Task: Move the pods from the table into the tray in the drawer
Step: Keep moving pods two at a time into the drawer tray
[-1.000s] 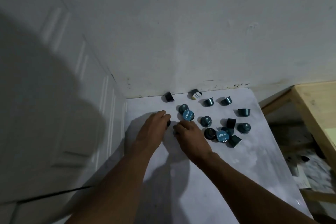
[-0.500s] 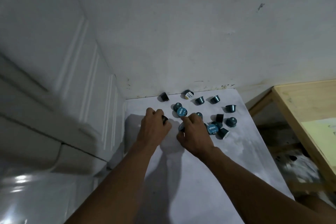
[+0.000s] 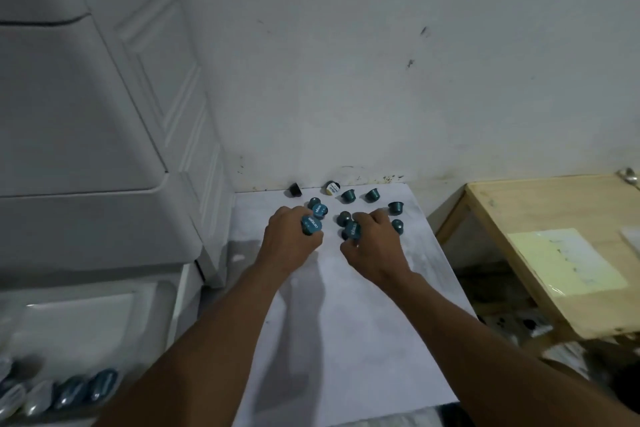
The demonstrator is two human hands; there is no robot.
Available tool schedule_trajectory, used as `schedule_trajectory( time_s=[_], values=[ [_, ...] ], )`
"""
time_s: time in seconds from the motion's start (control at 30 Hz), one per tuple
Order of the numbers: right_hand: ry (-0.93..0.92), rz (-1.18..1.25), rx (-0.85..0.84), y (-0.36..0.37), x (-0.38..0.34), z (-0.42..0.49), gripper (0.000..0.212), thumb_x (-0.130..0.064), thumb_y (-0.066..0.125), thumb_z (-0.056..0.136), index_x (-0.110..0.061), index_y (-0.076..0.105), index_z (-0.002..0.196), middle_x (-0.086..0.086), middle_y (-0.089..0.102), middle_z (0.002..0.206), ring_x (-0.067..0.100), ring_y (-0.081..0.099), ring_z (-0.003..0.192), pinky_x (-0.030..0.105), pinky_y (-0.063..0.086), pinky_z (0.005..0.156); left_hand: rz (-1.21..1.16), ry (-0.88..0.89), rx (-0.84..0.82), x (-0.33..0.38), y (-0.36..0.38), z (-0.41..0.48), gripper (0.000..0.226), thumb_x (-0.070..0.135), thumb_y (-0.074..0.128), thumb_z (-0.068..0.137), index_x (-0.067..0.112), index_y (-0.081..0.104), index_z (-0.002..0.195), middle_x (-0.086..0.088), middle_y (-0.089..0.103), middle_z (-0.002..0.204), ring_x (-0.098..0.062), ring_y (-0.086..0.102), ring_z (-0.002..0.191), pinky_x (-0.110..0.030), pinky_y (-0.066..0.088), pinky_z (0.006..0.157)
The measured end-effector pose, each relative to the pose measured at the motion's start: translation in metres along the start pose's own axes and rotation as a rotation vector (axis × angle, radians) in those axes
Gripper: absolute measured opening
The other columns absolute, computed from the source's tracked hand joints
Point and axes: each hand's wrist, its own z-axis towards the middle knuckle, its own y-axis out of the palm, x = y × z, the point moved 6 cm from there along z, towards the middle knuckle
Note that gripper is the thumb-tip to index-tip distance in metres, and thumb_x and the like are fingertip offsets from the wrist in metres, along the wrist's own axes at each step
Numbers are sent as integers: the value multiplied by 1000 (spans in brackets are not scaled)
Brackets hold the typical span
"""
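Left hand (image 3: pixel 291 246) pinches one pod (image 3: pixel 311 225), right hand (image 3: pixel 375 246) another; tray (image 3: pixel 86 329) lies down-left, nearer the left hand.

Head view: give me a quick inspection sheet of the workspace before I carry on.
Surface: white table, set against the wall.
Job's things: loose pods scattered at the table's far end; drawer tray lower left, with stored pods in it, blurred.
Clutter: pale sheet on the wooden bench at right.
Hands: left hand grips a blue pod; right hand pinches a second blue pod.
Cables: nothing seen.
Surroundings: white cabinet at left; marked wall behind.
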Motion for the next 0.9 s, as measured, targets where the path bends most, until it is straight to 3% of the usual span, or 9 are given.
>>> schedule_trajectory(
  time_s=[0.1, 0.27, 0.5, 0.63, 0.77, 0.9],
  values=[
    [-38, 3, 36, -15, 3, -36, 48, -19, 63, 79, -10, 52, 125, 8, 49, 117, 20, 48, 100, 24, 40, 80, -73, 29, 3, 11, -2, -36, 50, 26, 82, 70, 18, 61, 115, 0, 58, 106, -13, 56, 91, -24, 47, 82],
    [-132, 17, 105, -32, -10, -87, 47, -20, 65, 80, -9, 54, 124, 8, 53, 117, 22, 53, 101, 30, 48, 86, -232, 72, 44, 21, -20, -105, 51, 13, 81, 71, 20, 63, 118, -1, 64, 113, -12, 62, 93, -27, 52, 88],
    [-269, 120, 46, -31, -76, -140, 49, -20, 68, 82, -13, 53, 128, 7, 55, 121, 23, 54, 108, 31, 44, 89, -275, -6, 81, -2, -74, -186, 45, 7, 81, 70, 23, 61, 106, 3, 65, 103, 0, 62, 76, -5, 46, 58],
    [-340, 161, -9, -16, -121, -159, 49, -16, 68, 84, -16, 52, 130, 6, 53, 122, 21, 53, 108, 19, 35, 86, -268, -18, 183, -28, -119, -212, 46, 7, 82, 68, 19, 65, 109, 3, 67, 100, -1, 62, 78, -3, 45, 63],
    [-373, 190, -30, 5, -165, -177, 48, -18, 69, 84, -16, 53, 129, 7, 52, 120, 22, 55, 105, 20, 37, 87, -235, -26, 248, -65, -158, -232, 45, 7, 80, 70, 15, 65, 111, 2, 68, 104, -9, 63, 86, -9, 44, 72],
    [-392, 191, -21, 29, -213, -186, 42, -21, 66, 86, -16, 55, 126, 8, 56, 118, 23, 56, 104, 21, 39, 85, -178, -14, 272, -103, -199, -243, 47, 12, 78, 74, 14, 61, 118, 3, 66, 108, -6, 62, 88, -11, 45, 74]
  ],
)
